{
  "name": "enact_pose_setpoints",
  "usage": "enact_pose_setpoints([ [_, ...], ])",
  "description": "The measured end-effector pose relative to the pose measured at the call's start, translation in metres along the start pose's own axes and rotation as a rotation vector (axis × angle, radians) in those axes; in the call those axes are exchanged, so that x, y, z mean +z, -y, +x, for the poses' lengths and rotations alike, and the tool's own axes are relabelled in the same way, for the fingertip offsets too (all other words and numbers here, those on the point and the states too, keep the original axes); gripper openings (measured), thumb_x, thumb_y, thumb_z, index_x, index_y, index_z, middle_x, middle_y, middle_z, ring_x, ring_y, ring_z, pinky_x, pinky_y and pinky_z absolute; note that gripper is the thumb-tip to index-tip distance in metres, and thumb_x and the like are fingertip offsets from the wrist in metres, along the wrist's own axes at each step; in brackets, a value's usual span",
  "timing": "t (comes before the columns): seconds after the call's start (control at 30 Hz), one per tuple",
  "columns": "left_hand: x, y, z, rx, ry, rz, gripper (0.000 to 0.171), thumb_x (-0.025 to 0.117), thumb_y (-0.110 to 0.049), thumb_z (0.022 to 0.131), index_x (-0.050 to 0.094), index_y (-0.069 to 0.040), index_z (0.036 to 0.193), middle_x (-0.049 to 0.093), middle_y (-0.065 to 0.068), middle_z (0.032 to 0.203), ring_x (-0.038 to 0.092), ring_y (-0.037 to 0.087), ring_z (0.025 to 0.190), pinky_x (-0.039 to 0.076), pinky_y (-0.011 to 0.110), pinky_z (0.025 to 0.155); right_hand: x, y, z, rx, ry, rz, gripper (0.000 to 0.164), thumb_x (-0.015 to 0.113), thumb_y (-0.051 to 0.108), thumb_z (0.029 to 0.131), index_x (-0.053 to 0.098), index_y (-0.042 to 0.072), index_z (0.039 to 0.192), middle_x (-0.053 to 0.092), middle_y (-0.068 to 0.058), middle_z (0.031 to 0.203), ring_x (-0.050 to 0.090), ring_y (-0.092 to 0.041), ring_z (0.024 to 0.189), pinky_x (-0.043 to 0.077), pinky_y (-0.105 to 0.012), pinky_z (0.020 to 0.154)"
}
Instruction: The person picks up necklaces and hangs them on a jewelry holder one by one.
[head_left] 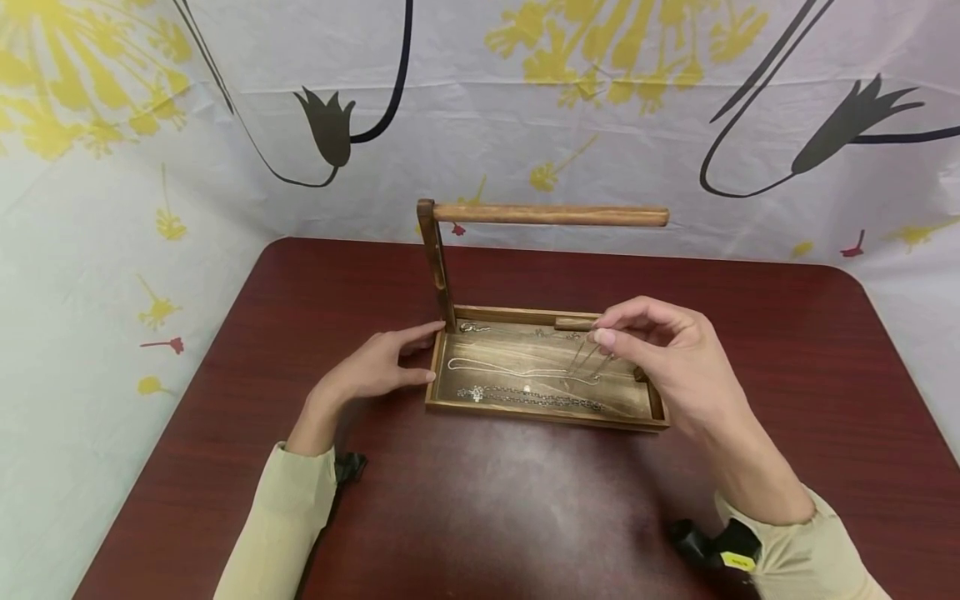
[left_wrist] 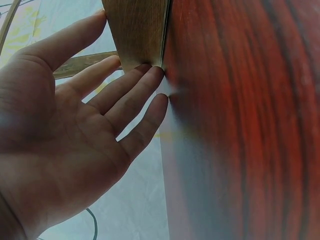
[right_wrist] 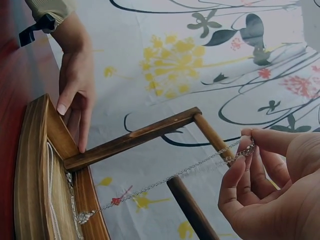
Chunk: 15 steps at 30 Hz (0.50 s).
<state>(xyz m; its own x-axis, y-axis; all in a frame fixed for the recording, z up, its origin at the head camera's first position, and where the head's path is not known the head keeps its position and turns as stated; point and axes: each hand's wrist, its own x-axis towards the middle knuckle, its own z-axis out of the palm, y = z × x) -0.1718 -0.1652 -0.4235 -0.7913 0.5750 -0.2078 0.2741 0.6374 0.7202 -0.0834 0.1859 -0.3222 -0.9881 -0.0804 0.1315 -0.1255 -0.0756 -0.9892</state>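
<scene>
Chain of thin silver links stretches at a slant from the fingertips of the right hand down to a brown wooden tray, rectangular and with low walls. The right hand is above the right half of this tray, and its thumb and fingertips pinch the upper part of the chain. In the right wrist view the lower end of the chain reaches inside the tray walls, but I cannot tell whether it lies on the tray floor. The left hand is unfolded, its fingers stretched and spread; its fingertips touch the left end wall of the tray and grasp nothing. At this same end stands a brown wooden post, and from its top a round, lighter wooden bar extends to the right, over the tray. Inside the tray, a pale, smooth thin necklace lies along the middle. Nearer to the front wall lies a darker metal necklace with a flower-shaped pendant at its left part. A small silver bunch is in the back left corner. The tray stands on a dark red, shiny table, and behind it hangs a white cloth with yellow and grey flowers.
</scene>
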Motion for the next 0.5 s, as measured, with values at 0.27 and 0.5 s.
enact_pose_setpoints([
  [0.27, 0.000, 0.000, 0.000, 0.002, 0.005, -0.034, 0.076, 0.075, -0.021, 0.091, 0.035, -0.021, 0.156, 0.047, 0.008, 0.150, 0.047, 0.024, 0.135, 0.042, 0.046, 0.107, -0.006, 0.005, 0.001, -0.038, -0.003, 0.029, 0.007, 0.072, -0.008, 0.086, 0.069, -0.005, 0.092, 0.068, -0.004, 0.086, 0.061, -0.013, 0.068, 0.050, -0.019, 0.058],
  [0.5, 0.000, 0.002, 0.001, 0.006, 0.010, -0.042, 0.076, 0.075, -0.021, 0.091, 0.035, -0.021, 0.156, 0.047, 0.007, 0.150, 0.047, 0.024, 0.136, 0.042, 0.046, 0.107, -0.011, 0.010, 0.000, -0.063, -0.035, 0.030, 0.007, 0.071, -0.009, 0.086, 0.069, -0.008, 0.093, 0.069, -0.005, 0.088, 0.062, -0.013, 0.070, 0.051, -0.020, 0.061],
])
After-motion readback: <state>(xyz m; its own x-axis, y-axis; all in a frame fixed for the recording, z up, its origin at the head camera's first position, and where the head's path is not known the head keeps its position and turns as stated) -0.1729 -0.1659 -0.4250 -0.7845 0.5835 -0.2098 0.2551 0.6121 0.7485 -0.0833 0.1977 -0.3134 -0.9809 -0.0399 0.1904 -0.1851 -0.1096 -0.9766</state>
